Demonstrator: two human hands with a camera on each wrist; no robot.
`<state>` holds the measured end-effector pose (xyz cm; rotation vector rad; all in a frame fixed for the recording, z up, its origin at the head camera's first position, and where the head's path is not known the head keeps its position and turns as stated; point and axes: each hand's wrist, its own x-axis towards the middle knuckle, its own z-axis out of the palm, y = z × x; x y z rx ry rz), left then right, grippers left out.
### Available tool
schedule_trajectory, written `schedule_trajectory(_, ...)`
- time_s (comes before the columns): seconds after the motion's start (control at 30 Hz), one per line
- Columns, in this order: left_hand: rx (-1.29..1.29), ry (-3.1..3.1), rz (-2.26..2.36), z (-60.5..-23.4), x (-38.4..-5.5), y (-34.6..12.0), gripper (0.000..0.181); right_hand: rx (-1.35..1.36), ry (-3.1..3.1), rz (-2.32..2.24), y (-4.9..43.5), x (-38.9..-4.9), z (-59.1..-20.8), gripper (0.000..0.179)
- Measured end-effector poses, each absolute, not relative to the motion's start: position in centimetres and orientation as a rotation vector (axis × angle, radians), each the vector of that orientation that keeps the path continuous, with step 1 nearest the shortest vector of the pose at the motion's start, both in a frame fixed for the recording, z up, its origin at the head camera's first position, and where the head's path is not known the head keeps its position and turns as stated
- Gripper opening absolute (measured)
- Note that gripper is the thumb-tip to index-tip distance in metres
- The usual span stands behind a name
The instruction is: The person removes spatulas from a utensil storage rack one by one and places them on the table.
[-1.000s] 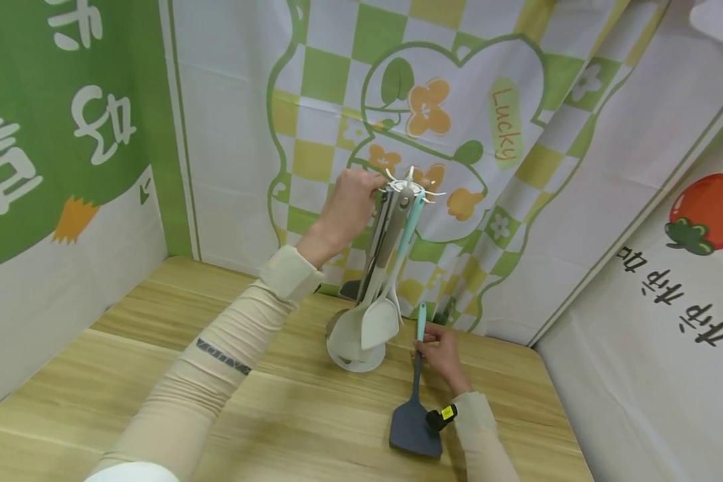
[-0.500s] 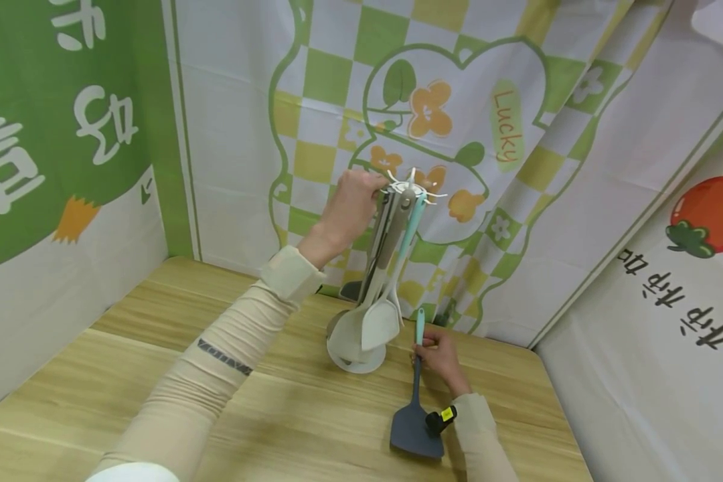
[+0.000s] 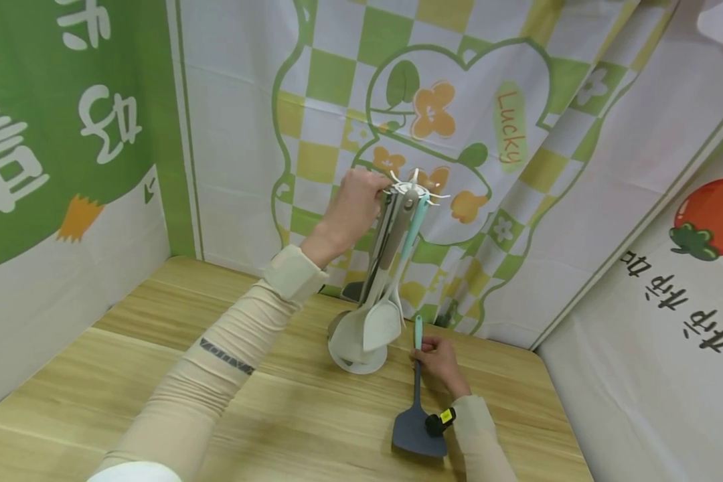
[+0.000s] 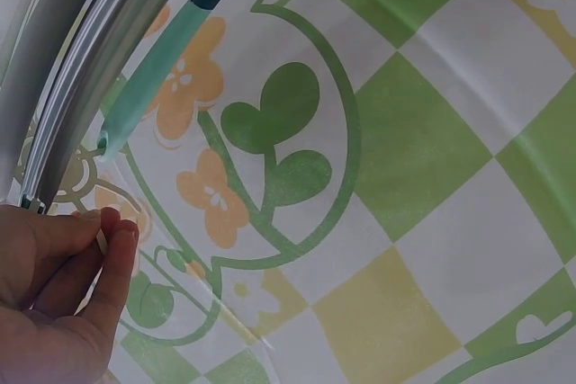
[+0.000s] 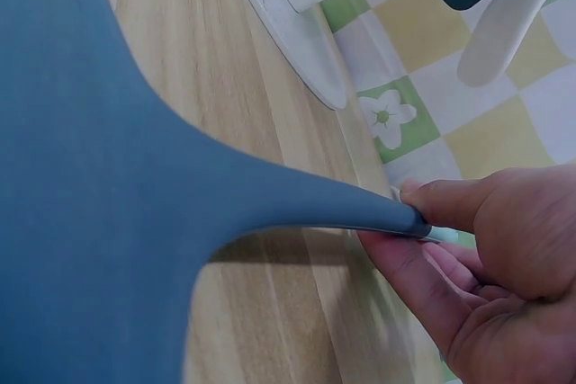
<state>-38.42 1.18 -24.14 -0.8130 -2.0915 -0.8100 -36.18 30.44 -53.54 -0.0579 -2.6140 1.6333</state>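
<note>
A white utensil rack (image 3: 411, 190) with radiating hooks stands at the back of the table. My left hand (image 3: 355, 207) is at its top; in the left wrist view its thumb and fingers pinch a hook end. Grey and teal handles hang from the rack, with a pale turner (image 3: 382, 326) in front. To the right, my right hand (image 3: 442, 365) pinches a spatula (image 3: 414, 432) between thumb and fingers, where the teal handle meets the dark shaft. Its wide blue-grey blade points toward me, close over the table. In the right wrist view the spatula's blade (image 5: 99, 177) fills the left side.
The wooden table (image 3: 265, 408) meets a checked curtain (image 3: 331, 80) right behind the rack. Printed walls close in on the left and right. The rack's round white base (image 5: 288, 33) lies beyond the spatula in the right wrist view.
My right hand has drawn the spatula slightly down toward me, so its handle end sits lower. The left hand keeps its hold at the rack's top.
</note>
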Motion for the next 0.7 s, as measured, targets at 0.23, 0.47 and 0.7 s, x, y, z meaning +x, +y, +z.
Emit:
schedule_trajectory(0.23, -0.806, -2.114, -0.805, -24.0, -38.2, 1.1, 0.03, -0.026, -2.674, 1.516, 30.6, -36.5, -54.0, 0.03)
schedule_trajectory(0.47, -0.805, -2.108, -0.807, -24.0, -38.2, 1.1, 0.029, -0.018, -2.73, 1.467, 30.5, -36.5, -53.5, 0.029)
schedule_trajectory(0.7, -0.814, -2.109, -0.812, -24.0, -38.1, 1.1, 0.031, -0.017, -2.785, 1.397, 30.3, -36.3, -52.8, 0.032)
